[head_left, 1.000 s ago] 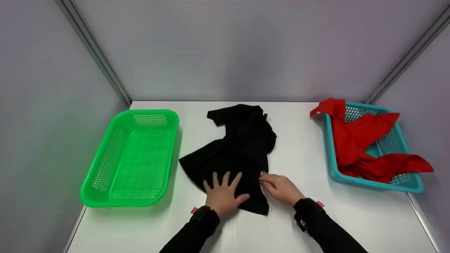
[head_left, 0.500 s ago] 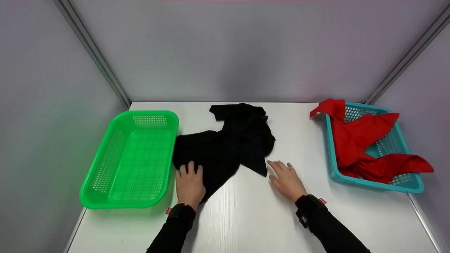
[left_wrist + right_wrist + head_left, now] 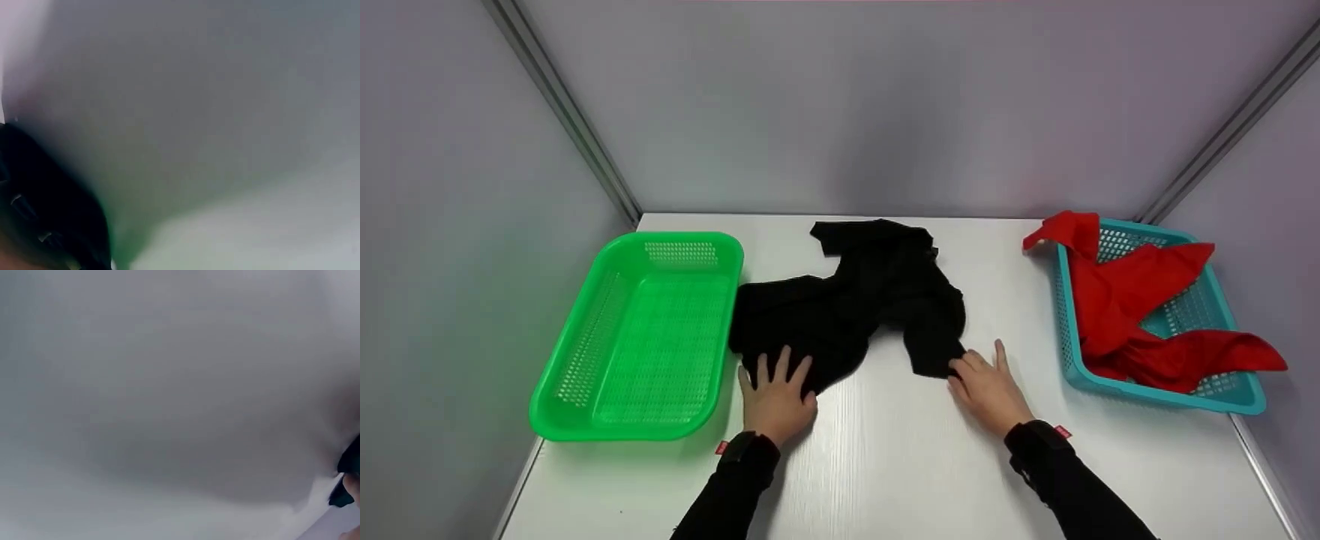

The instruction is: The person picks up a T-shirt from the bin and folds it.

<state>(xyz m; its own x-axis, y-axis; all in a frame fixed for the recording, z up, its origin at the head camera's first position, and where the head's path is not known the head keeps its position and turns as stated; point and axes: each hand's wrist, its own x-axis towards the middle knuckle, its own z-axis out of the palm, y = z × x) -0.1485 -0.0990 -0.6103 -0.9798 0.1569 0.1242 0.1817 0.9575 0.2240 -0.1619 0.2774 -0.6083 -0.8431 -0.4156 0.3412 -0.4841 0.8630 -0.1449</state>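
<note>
A crumpled black garment (image 3: 840, 315) lies on the white table in the head view, a sleeve-like flap pointing left at its far end. My left hand (image 3: 776, 401) rests with fingers spread on its near left part, just right of the green basket. With thumb and index finger, my right hand (image 3: 990, 390) pinches the garment's near right corner, another finger stretched away. At the edge of the right wrist view, fingertips (image 3: 353, 486) show against dark cloth (image 3: 350, 458). Mostly blurred pale surface and a dark shape fill the left wrist view.
A green plastic basket (image 3: 540, 405) stands on the left, its floor bare. On the right, a blue basket (image 3: 1170, 397) holds a red cloth (image 3: 1117, 300) that hangs over its rim. Grey panels (image 3: 847, 112) enclose the table's back and sides.
My left hand has moved left, dragging the near part of the garment toward the green basket. My right hand let go of one edge, then took the corner and drew it slightly right.
</note>
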